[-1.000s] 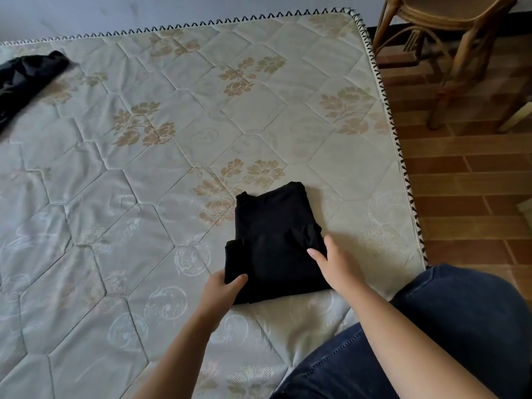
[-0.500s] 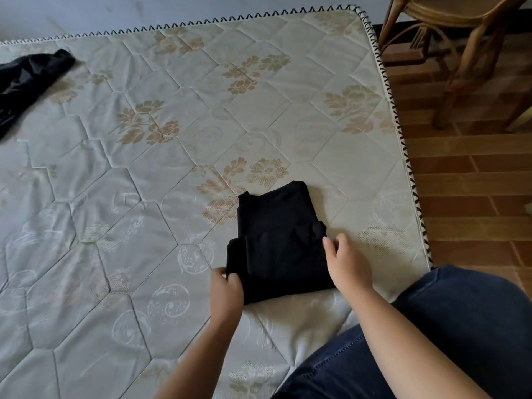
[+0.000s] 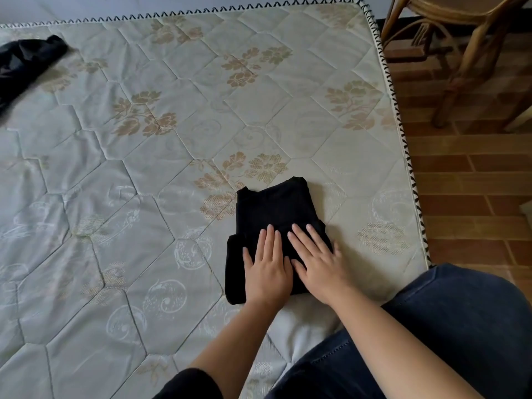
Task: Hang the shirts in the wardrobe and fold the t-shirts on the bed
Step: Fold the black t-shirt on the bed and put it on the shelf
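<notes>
Two black garments lie on the bed [image 3: 144, 197], a quilted mattress of pale grey-green fabric stitched into hexagons, woven with tan flower sprays and faint scrolls, and bound at its edge with a black-and-white zigzag trim.

The first is one folded t-shirt [image 3: 273, 205] – a compact, roughly rectangular packet of matte black cloth with a small step of fabric showing at each side. It sits near the bed's right edge, toward the near right corner. Both hands are laid on its near half, side by side and almost touching. The left hand [image 3: 266, 272] is flat, fingers straight and close together, palm down on the cloth. The right hand [image 3: 319, 263] is flat too, fingers straight and slightly spread, angled toward the left. Neither hand grips anything; both press on the packet.

The second garment [image 3: 26, 61] lies crumpled and unfolded by the bed's far edge at the left, partly cut off by the frame – well apart from the folded one.

One knee in dark blue denim [image 3: 446, 326] rests at the near right corner. One black sleeve [image 3: 190, 384] covers the left upper arm. Beyond the right edge stands one chair [image 3: 466, 53] of bent cane or wood on a floor [image 3: 466, 174] of reddish-brown brick-shaped tiles.
</notes>
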The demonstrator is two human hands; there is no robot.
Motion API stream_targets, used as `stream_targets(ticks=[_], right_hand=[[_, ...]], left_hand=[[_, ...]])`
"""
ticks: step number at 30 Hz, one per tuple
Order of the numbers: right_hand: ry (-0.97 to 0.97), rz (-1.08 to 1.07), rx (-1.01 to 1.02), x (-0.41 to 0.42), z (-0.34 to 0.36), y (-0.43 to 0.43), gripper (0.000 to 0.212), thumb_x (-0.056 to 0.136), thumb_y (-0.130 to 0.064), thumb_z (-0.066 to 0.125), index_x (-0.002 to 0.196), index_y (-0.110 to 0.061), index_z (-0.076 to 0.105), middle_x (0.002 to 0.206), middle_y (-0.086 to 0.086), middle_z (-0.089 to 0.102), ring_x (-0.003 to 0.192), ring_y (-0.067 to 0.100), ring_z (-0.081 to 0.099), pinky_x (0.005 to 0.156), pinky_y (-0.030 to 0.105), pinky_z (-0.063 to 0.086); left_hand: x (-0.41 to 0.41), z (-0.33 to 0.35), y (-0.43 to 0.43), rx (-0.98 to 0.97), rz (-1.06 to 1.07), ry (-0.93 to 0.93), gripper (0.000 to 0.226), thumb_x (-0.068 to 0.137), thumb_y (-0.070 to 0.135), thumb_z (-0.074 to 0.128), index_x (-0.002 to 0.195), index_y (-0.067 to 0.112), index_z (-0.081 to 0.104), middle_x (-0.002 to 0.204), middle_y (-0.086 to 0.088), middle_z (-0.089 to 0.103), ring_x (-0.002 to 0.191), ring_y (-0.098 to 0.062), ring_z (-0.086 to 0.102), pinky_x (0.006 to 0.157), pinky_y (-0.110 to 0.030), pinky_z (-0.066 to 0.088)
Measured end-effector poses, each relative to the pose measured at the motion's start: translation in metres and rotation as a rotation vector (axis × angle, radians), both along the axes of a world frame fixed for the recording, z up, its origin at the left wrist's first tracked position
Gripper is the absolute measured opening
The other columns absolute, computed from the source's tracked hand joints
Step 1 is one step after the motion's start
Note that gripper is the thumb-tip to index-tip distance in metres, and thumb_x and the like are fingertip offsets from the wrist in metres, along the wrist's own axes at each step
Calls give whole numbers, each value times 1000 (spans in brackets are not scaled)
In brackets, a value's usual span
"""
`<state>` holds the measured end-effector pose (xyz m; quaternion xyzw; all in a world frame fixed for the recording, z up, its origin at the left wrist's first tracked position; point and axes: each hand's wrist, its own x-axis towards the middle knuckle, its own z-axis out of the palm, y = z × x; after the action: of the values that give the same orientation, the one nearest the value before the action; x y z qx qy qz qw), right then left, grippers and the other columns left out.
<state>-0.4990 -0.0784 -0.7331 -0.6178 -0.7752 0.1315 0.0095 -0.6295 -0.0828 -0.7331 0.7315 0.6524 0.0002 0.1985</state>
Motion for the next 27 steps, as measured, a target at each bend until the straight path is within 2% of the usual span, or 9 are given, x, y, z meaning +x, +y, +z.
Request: stream_targets(ticks=[5,9,11,15,18,20,22,24,27], right_hand=[[-1,-72,-114,1,5,1,62,85,-48,29,137,-20,48,147,-3,41,135,14,30,82,55,50],[-57,-96,-238,11,7,1,83,69,-69,-18,140,-26,-23,144,-10,-36,145,19,-12,113,55,14],[-45,-111,-244,16,7,-1,90,59,-74,-34,134,-25,-33,137,-11,-46,146,24,-10,115,51,7],[17,-191,-332,24,11,0,70,95,-59,9,143,-23,-27,154,1,-29,144,18,-18,116,48,-2],[92,-219,-373,32,20,-1,69,99,-49,20,147,-20,-20,156,-3,-22,142,11,-22,117,46,-4],[135,-227,-395,33,25,-4,75,98,-53,24,147,-18,-20,155,-2,-25,142,11,-23,117,46,-5],[144,-207,-402,29,30,-8,85,95,-57,32,147,-16,-21,153,3,-30,142,16,-23,117,47,-2],[120,-162,-389,26,36,-10,92,92,-58,40,148,-15,-19,152,5,-32,143,20,-21,117,46,1],[96,-116,-402,24,41,-14,96,90,-56,48,149,-15,-14,152,6,-33,144,22,-19,117,44,1]], left_hand=[[-23,-1,-4,24,87,0,71,79,57,-2,143,27,-10,149,15,-20,136,-6,-27,114,-52,-1],[-56,-5,-17,77,107,-39,63,88,47,25,145,19,23,152,3,17,142,-16,13,104,-61,26],[-66,-6,-22,32,115,-5,68,85,51,10,146,19,7,152,7,0,142,-15,-1,111,-57,14],[-69,5,-22,-71,119,98,69,77,50,-16,140,24,-21,147,12,-27,134,-7,-29,115,-48,-4],[-59,16,-25,-61,200,79,56,99,31,17,151,11,11,159,-5,0,146,-21,-2,114,-52,14],[-52,19,-27,101,104,87,52,92,26,33,137,3,42,149,-20,32,139,-35,29,101,-59,36],[-45,20,-28,110,-115,115,58,81,35,38,129,6,50,142,-18,44,133,-34,39,93,-60,41],[-35,21,-30,51,-278,137,69,82,43,38,143,10,36,154,-11,24,142,-29,19,102,-60,37],[-22,24,-29,-144,-285,222,81,92,46,40,151,16,-7,155,-4,-21,138,-25,-27,113,-57,9]])
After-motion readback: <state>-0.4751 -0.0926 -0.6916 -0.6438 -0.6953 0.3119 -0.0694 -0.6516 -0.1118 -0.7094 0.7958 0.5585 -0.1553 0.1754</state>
